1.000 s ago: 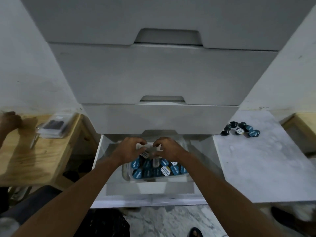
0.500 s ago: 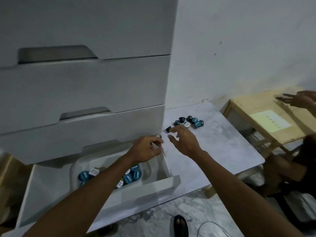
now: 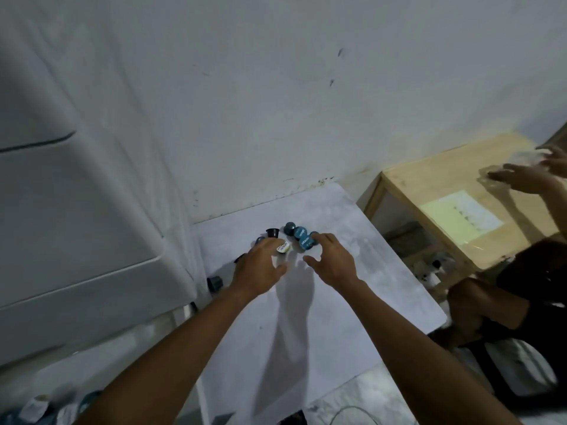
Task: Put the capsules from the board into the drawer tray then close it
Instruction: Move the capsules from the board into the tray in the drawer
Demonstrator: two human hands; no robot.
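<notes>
Several blue and black capsules [image 3: 302,237] lie in a cluster at the far left of the white marble board [image 3: 322,317]. My left hand [image 3: 257,266] reaches over the cluster's left side, fingers loosely curved, with a white-lidded capsule [image 3: 283,248] at its fingertips. My right hand [image 3: 333,260] is spread, fingertips touching the blue capsules on the right side. One dark capsule [image 3: 214,282] lies apart by the cabinet. The open drawer's tray [image 3: 40,409], holding capsules, shows only at the bottom left corner.
The white drawer cabinet [image 3: 76,240] fills the left. A wooden table [image 3: 445,191] stands to the right of the board. Another person's hand [image 3: 527,176] holds clear plastic over it, and that person in dark clothes [image 3: 506,302] sits close to the board's right edge.
My view swung right from the drawer to the board. Both hands left the tray and moved onto the capsule cluster on the board.
</notes>
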